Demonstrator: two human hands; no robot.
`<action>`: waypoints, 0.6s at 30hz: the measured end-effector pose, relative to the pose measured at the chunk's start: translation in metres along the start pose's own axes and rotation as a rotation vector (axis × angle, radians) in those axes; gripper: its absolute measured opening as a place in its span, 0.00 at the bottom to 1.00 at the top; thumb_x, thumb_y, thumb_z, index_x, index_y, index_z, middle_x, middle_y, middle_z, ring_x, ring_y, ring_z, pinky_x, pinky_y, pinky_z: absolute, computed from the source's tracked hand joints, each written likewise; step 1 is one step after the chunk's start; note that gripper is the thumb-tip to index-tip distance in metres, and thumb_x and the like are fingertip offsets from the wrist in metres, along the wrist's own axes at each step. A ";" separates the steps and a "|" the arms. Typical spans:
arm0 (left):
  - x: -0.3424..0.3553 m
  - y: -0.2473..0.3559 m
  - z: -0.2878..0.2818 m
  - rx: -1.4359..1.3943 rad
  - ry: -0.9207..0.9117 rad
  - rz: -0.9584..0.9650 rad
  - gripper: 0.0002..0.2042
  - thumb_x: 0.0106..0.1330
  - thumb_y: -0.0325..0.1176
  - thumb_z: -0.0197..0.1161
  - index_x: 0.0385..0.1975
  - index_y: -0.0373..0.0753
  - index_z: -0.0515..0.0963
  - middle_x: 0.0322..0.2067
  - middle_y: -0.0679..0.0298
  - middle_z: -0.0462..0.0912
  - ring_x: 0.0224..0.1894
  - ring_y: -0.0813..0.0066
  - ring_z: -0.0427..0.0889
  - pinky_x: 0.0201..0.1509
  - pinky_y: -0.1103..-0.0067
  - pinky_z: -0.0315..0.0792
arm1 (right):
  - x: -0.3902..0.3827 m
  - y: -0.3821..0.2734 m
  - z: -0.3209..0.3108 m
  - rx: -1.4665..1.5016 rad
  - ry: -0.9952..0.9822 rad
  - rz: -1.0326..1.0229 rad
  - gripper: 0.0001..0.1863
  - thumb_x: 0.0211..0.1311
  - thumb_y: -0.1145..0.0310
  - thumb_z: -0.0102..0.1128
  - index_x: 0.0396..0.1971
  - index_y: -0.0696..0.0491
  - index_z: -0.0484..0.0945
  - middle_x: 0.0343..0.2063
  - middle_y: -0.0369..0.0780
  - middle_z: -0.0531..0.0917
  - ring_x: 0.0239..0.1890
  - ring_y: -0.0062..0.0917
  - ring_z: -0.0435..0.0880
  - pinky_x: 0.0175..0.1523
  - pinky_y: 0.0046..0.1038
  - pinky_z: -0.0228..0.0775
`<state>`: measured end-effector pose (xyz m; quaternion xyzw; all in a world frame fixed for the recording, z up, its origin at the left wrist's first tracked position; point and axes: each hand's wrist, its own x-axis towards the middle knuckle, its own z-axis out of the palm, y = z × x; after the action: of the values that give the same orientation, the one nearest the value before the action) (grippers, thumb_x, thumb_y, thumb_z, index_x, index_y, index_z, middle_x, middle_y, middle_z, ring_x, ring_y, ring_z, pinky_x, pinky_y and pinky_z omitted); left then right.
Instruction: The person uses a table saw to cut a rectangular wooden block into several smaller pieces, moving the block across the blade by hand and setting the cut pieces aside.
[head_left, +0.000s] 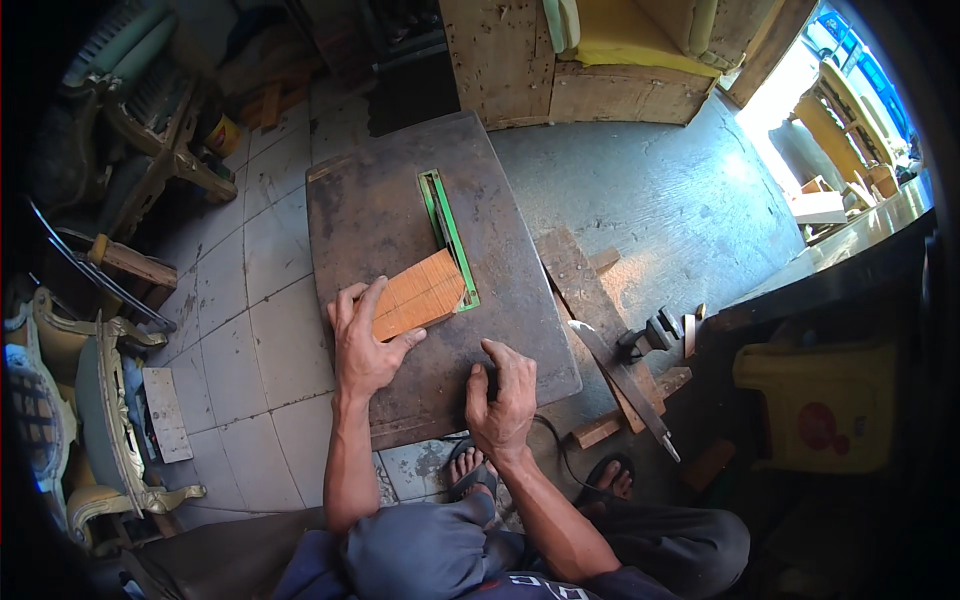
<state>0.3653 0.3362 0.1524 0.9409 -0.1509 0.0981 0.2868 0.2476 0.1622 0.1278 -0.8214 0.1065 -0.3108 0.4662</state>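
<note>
A rectangular orange-brown wood block (420, 295) lies on a dark, worn table saw top (390, 210). My left hand (362, 335) grips its near left end, with the thumb along the near edge and the fingers over the far side. The block's far right end reaches over a green-framed slot (447, 225) set in the top; whatever part of a blade is there is hidden by the block. My right hand (502, 395) hovers near the table's front edge, apart from the block, holding nothing, its fingers loosely bent with a gap between thumb and forefinger.
Right of the table, a wooden stand holds a clamp-like dark tool (655, 335) and a long flat metal bar (625, 380). A yellow plastic stool (820, 405) stands farther right. Carved chair frames (110, 420) crowd the left. A cable runs by my feet.
</note>
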 end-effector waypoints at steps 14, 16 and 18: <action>0.002 0.001 0.000 0.010 -0.001 -0.022 0.45 0.45 0.42 0.89 0.68 0.36 0.78 0.60 0.52 0.77 0.63 0.49 0.73 0.71 0.59 0.68 | 0.000 0.000 0.000 0.005 -0.007 -0.011 0.20 0.63 0.82 0.66 0.56 0.60 0.81 0.50 0.49 0.86 0.50 0.43 0.84 0.58 0.40 0.75; 0.002 0.001 0.001 0.012 0.000 -0.016 0.45 0.45 0.42 0.89 0.68 0.37 0.78 0.60 0.52 0.77 0.63 0.49 0.73 0.71 0.59 0.68 | 0.000 0.000 0.000 0.006 -0.005 -0.014 0.20 0.63 0.82 0.66 0.56 0.60 0.81 0.50 0.49 0.86 0.50 0.43 0.84 0.58 0.40 0.75; 0.003 0.000 0.001 0.012 0.000 -0.014 0.45 0.45 0.42 0.89 0.68 0.37 0.78 0.60 0.52 0.77 0.63 0.49 0.73 0.71 0.59 0.68 | 0.000 0.000 0.000 0.004 -0.004 -0.016 0.20 0.63 0.82 0.67 0.56 0.60 0.81 0.50 0.49 0.86 0.50 0.43 0.84 0.58 0.40 0.75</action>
<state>0.3677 0.3349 0.1522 0.9437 -0.1438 0.0970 0.2818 0.2477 0.1619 0.1281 -0.8218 0.0984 -0.3133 0.4656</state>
